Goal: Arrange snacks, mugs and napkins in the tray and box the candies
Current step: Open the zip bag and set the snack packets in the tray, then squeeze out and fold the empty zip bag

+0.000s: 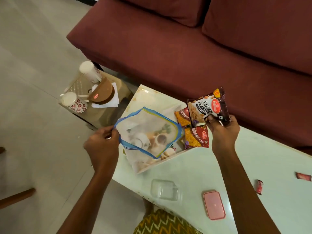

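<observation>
My left hand pinches the edge of a clear zip bag with a blue seal, held over the white printed tray. My right hand holds a dark packet of salted peanuts above the tray's right end. Two orange-and-red snack packets lie in the tray at its right side. A clear box and its pink lid sit on the table near me. Two red candies lie at the right.
A low side table at the left carries two white mugs with red flowers, a brown napkin holder and white napkins. A maroon sofa stands behind the pale green table. A wooden leg lies on the floor.
</observation>
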